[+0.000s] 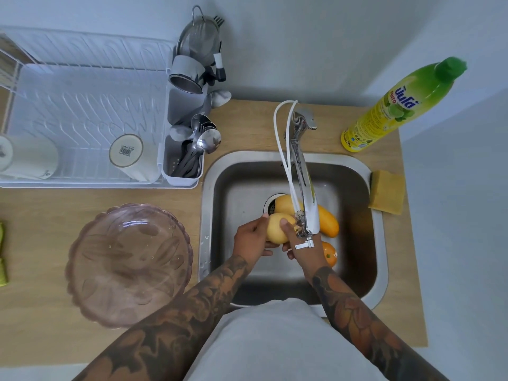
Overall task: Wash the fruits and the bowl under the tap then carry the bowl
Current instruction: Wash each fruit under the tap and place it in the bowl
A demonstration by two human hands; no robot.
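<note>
Currently both hands work over the steel sink (380,237): left hand (251,239) and right hand (303,250) each curl their fingers round one pale yellow fruit (276,228) held just under the tap (303,171) spout. Two more fruits lie in the basin, one yellow mango (327,222) near the drain and one orange (330,254) beside the right wrist. One pink glass bowl (129,264) sits empty on the tabletop (247,125) left of the sink; also counted: one dish rack (82,111) holding two cups, one sponge (386,192), one detergent bottle (398,105).
</note>
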